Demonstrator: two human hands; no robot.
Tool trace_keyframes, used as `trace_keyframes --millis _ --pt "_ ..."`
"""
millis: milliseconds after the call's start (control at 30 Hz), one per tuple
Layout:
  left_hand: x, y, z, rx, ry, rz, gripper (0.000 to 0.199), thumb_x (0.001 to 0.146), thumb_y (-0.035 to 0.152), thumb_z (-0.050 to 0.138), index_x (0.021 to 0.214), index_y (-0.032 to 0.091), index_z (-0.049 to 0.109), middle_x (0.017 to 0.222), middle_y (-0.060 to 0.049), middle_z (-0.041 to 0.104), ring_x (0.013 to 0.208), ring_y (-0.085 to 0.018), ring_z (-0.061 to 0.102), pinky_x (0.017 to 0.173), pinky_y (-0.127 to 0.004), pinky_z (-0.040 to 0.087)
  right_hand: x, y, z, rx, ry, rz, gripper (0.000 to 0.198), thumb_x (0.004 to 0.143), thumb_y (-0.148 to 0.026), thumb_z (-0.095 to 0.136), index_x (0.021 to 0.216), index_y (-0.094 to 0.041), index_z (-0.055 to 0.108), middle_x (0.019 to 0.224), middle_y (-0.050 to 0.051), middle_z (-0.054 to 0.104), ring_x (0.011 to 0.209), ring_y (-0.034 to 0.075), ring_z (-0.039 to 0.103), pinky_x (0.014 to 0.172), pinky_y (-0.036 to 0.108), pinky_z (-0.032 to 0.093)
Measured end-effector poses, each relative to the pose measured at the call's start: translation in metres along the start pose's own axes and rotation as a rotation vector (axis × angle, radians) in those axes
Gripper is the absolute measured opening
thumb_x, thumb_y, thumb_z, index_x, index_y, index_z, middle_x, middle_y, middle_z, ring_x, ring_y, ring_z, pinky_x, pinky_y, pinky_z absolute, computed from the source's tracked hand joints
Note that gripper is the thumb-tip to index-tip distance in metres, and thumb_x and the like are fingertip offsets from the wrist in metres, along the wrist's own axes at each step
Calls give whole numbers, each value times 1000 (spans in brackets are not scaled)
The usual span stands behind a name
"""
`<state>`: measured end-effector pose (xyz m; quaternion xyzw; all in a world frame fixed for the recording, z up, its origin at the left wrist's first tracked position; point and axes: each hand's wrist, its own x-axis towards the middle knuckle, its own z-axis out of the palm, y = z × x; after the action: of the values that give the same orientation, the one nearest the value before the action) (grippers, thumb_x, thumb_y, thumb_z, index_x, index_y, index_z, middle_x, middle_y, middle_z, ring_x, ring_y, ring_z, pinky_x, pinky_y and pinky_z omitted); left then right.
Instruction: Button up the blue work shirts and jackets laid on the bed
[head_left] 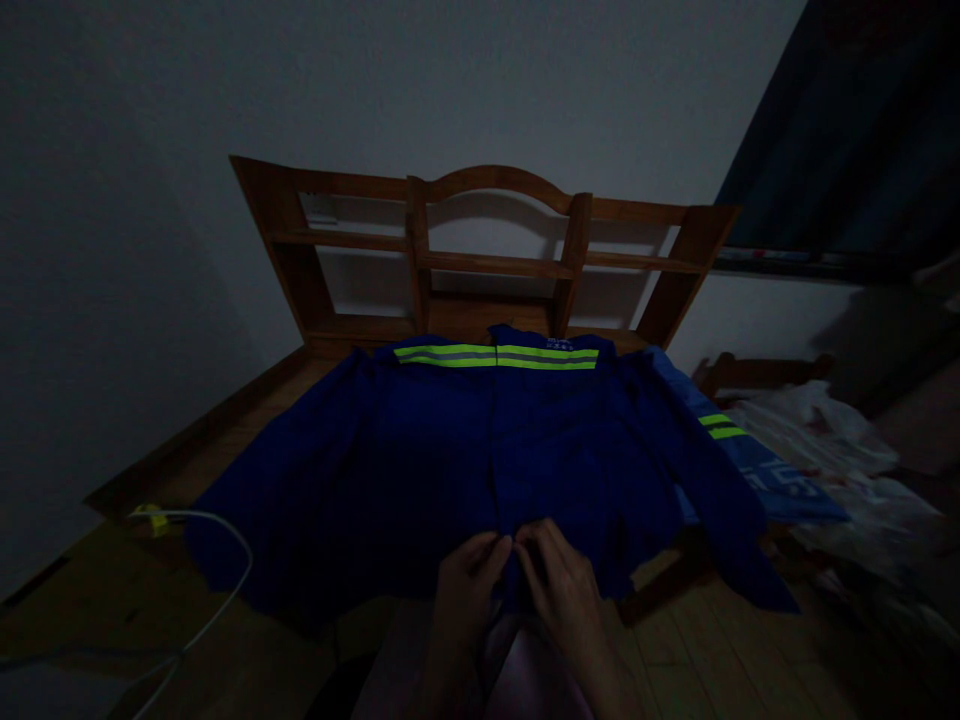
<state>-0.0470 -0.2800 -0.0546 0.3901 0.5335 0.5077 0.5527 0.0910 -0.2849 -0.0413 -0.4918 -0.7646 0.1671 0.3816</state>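
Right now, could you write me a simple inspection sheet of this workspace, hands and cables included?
Surface: brown wooden desk, largely covered.
Job's things: dark-blue cloth jacket with yellow-green bands, spread out.
Clutter: crumpled translucent plastic bags, to the right.
Hands: left hand and right hand, close together, fingers pinched on the jacket.
Cables: thin white cable, looping at the left.
Surroundings: brown wooden shelf unit behind, against a pale wall.
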Motion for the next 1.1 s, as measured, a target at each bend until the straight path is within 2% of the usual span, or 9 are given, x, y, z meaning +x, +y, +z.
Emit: trace_keyframes --millis 100,200,333,533,667,767,900,1000,1100 --pt "4 -7 -3 -86 -2 -96 43 61 46 73 86 12 70 81 -6 70 77 -20 64 65 -26 51 -2 0 0 -26 -9 -6 17 93 -18 38 101 -21 52 93 4 55 86 16 55 77 27 41" --pt "4 -7 -6 -63 -56 -105 42 66 48 68 89 12 70 75 -5 68 71 -17 63 65 -26 51 -3 -5 -2 2 -4 19 15 93 -19 40 99 -21 53 93 4 55 85 16 55 77 26 41" --pt "1 -4 -5 90 -75 6 36 76 45 60 89 13 69 83 -5 70 78 -18 63 67 -25 50 1 -12 -4 132 31 115 12 92 -24 43 94 -21 54 89 3 56 83 15 55 77 25 40" --pt "-2 -17 4 305 65 311 25 83 39 51 87 17 64 88 -4 68 86 -18 62 80 -26 47 6 -6 3 345 81 300 22 91 -35 46 82 -19 57 79 2 58 73 14 54 66 23 39" --pt "2 -28 1 374 56 381 25 85 37 49 91 19 65 92 -4 68 88 -18 62 81 -27 48 6 10 13 544 93 424 30 85 -46 53 80 -16 58 67 0 54 61 12 48 55 21 35" --pt "7 -34 -2 386 71 403 23 85 36 51 93 19 65 95 -5 68 91 -18 62 85 -28 47 7 18 17 729 48 498 35 79 -51 58 78 -15 58 56 -4 45 50 9 39 49 21 29" --pt "10 -37 0 316 45 377 22 81 38 56 88 17 61 86 -4 67 86 -17 63 80 -27 49 10 19 13 819 -5 506 37 78 -51 61 78 -14 59 50 -6 41 47 8 36 49 21 28" --pt "6 -41 3 234 44 281 27 77 40 61 90 16 58 85 -4 65 86 -18 63 78 -27 50 11 18 10 834 22 520 36 76 -49 64 78 -14 59 52 -5 41 47 8 35 48 21 27" --pt "-4 -55 2 166 53 181 30 74 41 65 92 17 58 92 -5 65 89 -19 62 79 -29 50 11 16 9 805 55 531 35 74 -49 65 77 -14 59 54 -5 42 48 8 37 48 21 28"
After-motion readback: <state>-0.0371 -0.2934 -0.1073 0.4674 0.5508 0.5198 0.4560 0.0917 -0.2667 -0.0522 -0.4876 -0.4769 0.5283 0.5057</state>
